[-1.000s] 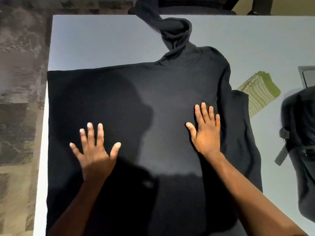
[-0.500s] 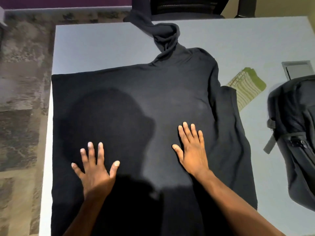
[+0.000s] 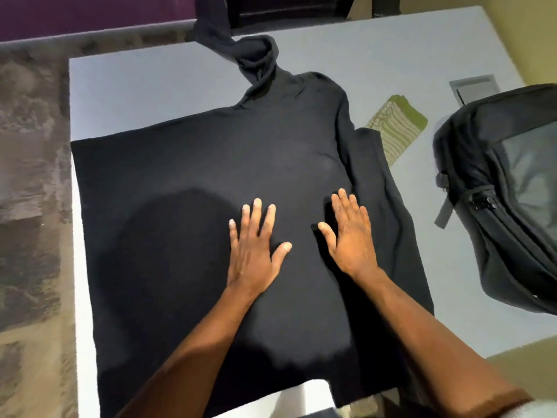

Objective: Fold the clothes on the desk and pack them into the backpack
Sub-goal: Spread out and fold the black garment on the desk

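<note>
Smoothing stage: black garment [image 3: 211, 182] spread flat across the worktop [image 3: 135, 95], one sleeve trailing off the edge at 12 o'clock, the other folded in at 3 o'clock. Left hand [image 3: 253, 248] and right hand [image 3: 349, 236] lie palm-down side by side mid-cloth, fingers straight and slightly splayed, gripping nothing, forearms reaching in from 6 o'clock. Best to press outward from the centre, flatten wrinkles before folding. Backpack [image 3: 506, 200] open at 3 o'clock; striped green cloth [image 3: 398, 128] waits at 2 o'clock.

On our pale worktop [image 3: 144, 95] lie a black garment [image 3: 196, 182], a green striped cloth [image 3: 398, 125] and a dark backpack [image 3: 494, 188].
</note>
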A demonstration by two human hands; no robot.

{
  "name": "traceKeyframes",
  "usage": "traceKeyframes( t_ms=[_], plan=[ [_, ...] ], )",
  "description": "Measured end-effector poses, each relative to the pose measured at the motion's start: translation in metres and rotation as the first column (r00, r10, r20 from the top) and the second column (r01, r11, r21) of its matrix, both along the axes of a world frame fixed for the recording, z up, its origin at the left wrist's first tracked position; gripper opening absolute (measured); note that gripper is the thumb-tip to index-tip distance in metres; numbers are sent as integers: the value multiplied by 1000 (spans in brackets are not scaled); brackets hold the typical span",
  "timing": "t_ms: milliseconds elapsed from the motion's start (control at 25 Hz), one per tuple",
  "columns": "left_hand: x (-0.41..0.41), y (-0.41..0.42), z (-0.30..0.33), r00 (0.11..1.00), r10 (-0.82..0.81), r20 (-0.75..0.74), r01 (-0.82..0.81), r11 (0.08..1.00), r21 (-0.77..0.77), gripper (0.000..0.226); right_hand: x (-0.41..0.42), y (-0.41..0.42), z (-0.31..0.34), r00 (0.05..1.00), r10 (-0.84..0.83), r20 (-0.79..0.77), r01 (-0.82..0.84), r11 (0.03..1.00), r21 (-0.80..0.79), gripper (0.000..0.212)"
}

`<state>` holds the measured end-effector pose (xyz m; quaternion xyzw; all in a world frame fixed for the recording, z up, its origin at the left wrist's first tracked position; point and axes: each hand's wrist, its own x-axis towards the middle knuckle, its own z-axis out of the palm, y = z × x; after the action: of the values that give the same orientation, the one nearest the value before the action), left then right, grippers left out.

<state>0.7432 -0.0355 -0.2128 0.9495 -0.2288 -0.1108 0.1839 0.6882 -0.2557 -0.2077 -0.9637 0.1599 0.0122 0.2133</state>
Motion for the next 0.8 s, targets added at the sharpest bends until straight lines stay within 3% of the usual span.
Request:
traceKeyframes(
  t_ms=[160, 320, 440, 520, 640, 800],
  plan=[
    [20, -69, 6, 981, -194, 18, 194, 961, -199, 59, 12, -38, 16, 992, -108, 64, 106, 994, 39, 54],
    [59, -144, 19, 954, -281, 103, 298, 927, -226, 54, 48, -117, 28, 966, -181, 187, 176, 983, 42, 57],
    [91, -200, 34, 935, -340, 104, 354, 913, -204, 53, 86, -170, 28, 981, -166, 99, 171, 984, -42, 45],
    [107, -230, 39, 919, -388, 75, 395, 903, -171, 56, 103, -190, 22, 994, -97, -44, 94, 992, -82, 37],
    [119, -259, 36, 912, -409, 39, 411, 903, -123, 63, 113, -204, 13, 971, -30, -236, 27, 999, -18, 57],
    [126, -266, 24, 926, -376, -37, 374, 926, -53, 76, 125, -219, 1, 967, -64, -248, 51, 997, -60, 75]
  ],
)
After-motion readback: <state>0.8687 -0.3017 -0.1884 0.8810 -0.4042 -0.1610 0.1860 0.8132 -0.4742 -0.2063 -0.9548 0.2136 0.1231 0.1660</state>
